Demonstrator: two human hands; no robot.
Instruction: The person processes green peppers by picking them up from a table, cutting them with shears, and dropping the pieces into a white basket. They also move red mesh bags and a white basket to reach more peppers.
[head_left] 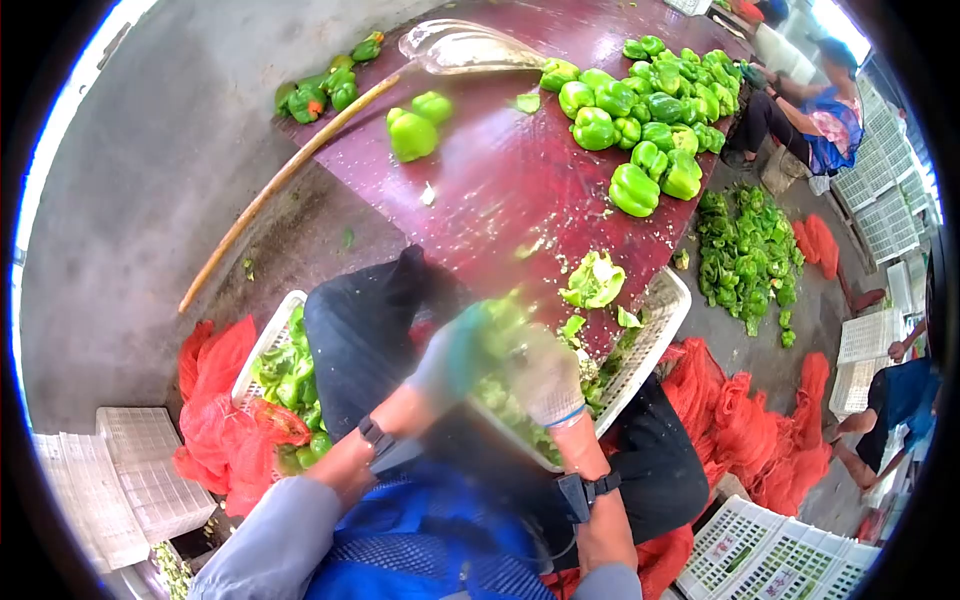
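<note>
Both my hands are gloved, close together over a white plastic basket (655, 325) between my legs, and blurred by motion. My left hand (455, 350), in a greenish-grey glove, is closed on a green bell pepper (508, 312). My right hand (545, 375), in a pale glove, curls against the same smeared pepper from the other side. Their fingertips do not show clearly. Torn green pepper pieces (490, 400) lie in the basket below. On the table edge just beyond sits a broken pepper piece (594, 280) with scattered seeds.
A dark red table (480, 170) holds a heap of bell peppers (650, 110) and a long-handled shovel (290, 170). A second basket (265, 340) stands at my left. Red mesh sacks (740, 420), a pepper pile (748, 255) and white crates (770, 550) are on the floor. Two people are at right.
</note>
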